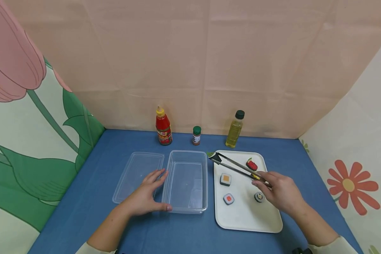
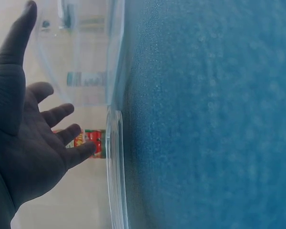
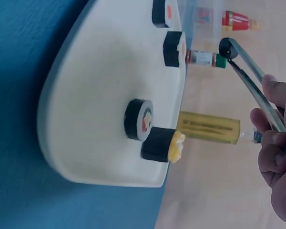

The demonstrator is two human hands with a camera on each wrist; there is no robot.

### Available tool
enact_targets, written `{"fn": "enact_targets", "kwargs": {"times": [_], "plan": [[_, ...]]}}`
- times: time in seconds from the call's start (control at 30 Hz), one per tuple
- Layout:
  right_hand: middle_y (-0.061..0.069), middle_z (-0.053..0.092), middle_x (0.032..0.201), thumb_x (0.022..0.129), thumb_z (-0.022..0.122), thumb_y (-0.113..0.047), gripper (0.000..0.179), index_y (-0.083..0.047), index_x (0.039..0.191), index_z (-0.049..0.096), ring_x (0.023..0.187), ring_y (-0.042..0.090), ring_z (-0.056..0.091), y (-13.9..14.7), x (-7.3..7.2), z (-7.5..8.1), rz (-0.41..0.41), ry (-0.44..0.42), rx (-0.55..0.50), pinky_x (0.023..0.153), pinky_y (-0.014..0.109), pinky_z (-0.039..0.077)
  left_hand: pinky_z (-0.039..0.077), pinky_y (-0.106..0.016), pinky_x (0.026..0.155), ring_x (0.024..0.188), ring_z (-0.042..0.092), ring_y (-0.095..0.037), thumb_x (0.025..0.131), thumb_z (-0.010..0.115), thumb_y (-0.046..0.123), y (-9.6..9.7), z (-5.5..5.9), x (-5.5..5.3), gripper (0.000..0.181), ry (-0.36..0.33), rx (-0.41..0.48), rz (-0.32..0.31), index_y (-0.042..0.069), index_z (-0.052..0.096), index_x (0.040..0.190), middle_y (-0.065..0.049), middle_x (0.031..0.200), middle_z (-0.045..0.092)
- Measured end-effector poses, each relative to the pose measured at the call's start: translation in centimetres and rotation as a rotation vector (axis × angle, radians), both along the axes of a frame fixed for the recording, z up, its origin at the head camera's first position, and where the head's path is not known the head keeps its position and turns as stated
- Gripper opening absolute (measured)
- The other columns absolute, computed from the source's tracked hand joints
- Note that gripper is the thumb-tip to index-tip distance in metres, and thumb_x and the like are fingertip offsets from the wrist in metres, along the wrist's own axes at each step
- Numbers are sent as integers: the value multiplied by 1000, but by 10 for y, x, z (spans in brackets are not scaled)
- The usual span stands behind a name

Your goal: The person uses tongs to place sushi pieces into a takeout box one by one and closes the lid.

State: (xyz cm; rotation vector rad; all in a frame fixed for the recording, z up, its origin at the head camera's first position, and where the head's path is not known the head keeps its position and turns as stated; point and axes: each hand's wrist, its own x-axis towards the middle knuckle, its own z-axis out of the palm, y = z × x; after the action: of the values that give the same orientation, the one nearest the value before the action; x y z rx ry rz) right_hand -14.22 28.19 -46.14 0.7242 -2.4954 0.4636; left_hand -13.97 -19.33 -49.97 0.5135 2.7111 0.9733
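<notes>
L forearm [image 1: 110, 223] angles in from lower L, R forearm [image 1: 315, 225] from lower R, both bare near the hands. L hand [image 1: 143, 198] is relaxed — L fingers [image 2: 59, 113] fanned & loosely extended, L thumb [image 1: 161, 206] stretched well away from 'em; palm [image 2: 28, 152] visible in L wrist view. R hand [image 1: 279, 190] is well apart from L hand, back up, pointing inward — R fingers [image 3: 272, 164] curled in a grip w/ R thumb [image 1: 262, 188] on the near side.
</notes>
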Motion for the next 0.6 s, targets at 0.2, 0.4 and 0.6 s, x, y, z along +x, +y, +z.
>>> {"fn": "enact_targets", "kwargs": {"times": [0.2,0.4,0.6], "plan": [[4,74,87,85,87,-30,37,-2,109,79,61,1,50,-8,-2,5,22,-22,-1,51,23,45,29,-71,113,158,9,-37,72,90,60,0,0,0,119,-8,2,-3,21,29,166,-2,172,20],[-1,71,83,91,82,-35,36,-2,105,79,61,-1,47,-17,-7,5,80,-11,-27,51,22,44,29,-70,114,158,9,-36,71,91,59,1,1,-1,119,-14,-5,0,22,29,166,-1,172,20],[5,76,89,86,86,-29,38,0,109,78,66,4,61,-26,-11,4,90,-18,-16,56,27,54,28,-70,115,158,9,-35,71,91,60,1,1,-1,119,-24,-10,4,22,28,166,-1,172,20]]}}
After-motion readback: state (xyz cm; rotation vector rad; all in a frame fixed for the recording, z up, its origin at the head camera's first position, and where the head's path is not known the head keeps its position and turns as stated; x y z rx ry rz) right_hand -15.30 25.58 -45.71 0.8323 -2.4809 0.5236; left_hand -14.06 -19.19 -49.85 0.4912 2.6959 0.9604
